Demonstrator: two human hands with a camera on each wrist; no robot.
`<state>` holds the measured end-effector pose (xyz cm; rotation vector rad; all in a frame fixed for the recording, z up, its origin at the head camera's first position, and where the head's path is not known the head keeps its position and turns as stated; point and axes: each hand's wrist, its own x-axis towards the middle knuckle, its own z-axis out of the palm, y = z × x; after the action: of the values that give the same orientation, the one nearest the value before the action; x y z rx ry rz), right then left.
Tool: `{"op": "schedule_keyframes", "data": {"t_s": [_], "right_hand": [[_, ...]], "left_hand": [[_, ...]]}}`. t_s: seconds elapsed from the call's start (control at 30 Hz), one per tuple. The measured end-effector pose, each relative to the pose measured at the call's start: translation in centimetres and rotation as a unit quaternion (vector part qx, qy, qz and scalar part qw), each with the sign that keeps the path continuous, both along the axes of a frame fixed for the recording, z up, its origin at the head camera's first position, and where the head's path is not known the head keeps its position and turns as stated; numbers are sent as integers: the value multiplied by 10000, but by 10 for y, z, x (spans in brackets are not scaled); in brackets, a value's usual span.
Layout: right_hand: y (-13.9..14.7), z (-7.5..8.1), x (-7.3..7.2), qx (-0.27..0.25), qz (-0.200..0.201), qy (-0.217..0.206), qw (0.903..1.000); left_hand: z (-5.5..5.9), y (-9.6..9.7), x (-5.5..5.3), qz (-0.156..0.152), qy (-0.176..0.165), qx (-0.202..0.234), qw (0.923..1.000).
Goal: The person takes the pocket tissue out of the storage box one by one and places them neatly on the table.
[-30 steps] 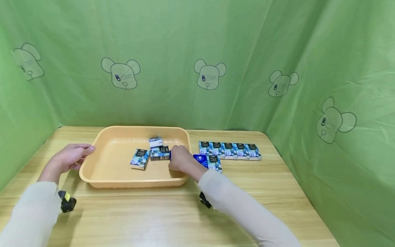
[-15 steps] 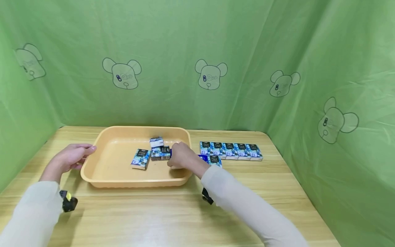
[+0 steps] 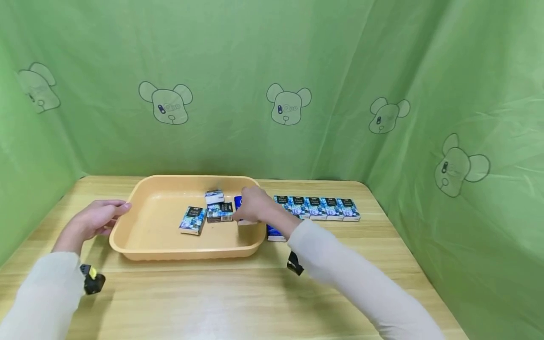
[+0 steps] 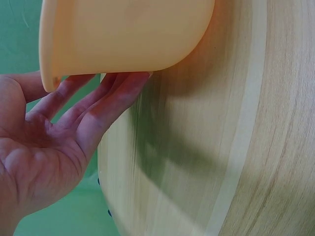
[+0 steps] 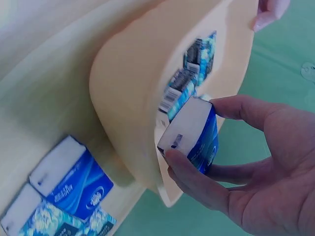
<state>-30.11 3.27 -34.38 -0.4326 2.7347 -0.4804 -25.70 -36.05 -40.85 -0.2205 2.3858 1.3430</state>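
Note:
My left hand (image 3: pixel 99 218) holds the left rim of the peach plastic tray (image 3: pixel 170 254), thumb at the rim and fingers against the outer wall, as the left wrist view shows. Over the tray's right end, my right hand (image 3: pixel 257 205) pinches a dark blue tissue pack (image 5: pixel 194 135) between thumb and fingers; its white end faces the wrist camera. Inside the tray lie three floral blue tissue packs: one flat (image 3: pixel 193 220), one on its side (image 3: pixel 219 212) and one behind it (image 3: pixel 214 196).
Right of the tray, several floral tissue packs (image 3: pixel 315 208) stand side by side in a row on the wooden table (image 3: pixel 204 297). In front of that row lies another dark blue pack (image 3: pixel 275 233), partly behind my right forearm. A green curtain (image 3: pixel 229 137) encloses the table.
My right hand has lifted the dark blue tissue pack up from the tray floor and shifted slightly right and up. The left hand stays at the tray rim.

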Motion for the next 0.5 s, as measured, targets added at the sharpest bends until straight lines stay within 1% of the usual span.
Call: {"op": "schedule_keyframes", "data": {"t_s": [0.3, 0.5], "right_hand": [[23, 14, -6, 96, -207, 351, 9991], [42, 16, -10, 214, -426, 401, 9981]], "left_hand": [[1, 1, 2, -2, -18, 8, 10000], [1, 2, 2, -4, -1, 20, 10000]]}}
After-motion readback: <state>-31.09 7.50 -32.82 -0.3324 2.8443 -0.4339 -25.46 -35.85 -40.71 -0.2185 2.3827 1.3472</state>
